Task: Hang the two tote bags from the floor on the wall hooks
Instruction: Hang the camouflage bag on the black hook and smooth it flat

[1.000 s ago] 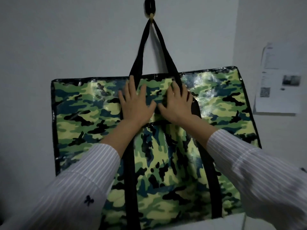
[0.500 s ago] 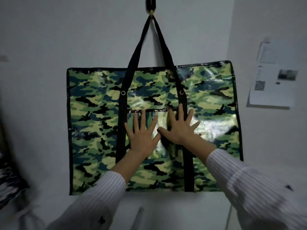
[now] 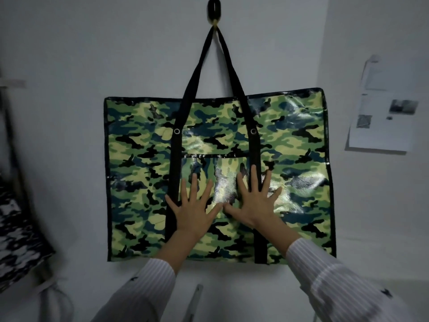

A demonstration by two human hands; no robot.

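Glossy camouflage tote bag hung by its straps from the wall hook; left hand and right hand, fingers spread, pressed it flat to settle it. A blurred patterned shape at left was perhaps the second bag.

Dim, cool, greyish indoor light that darkens towards the corners. The glossy camouflage tote bag shows white glare patches across its middle and right side. The wide-angle lens bends lines near the edges. The black-and-white patterned thing at the left is smeared, and the paper sheet on the right is soft, its print unreadable
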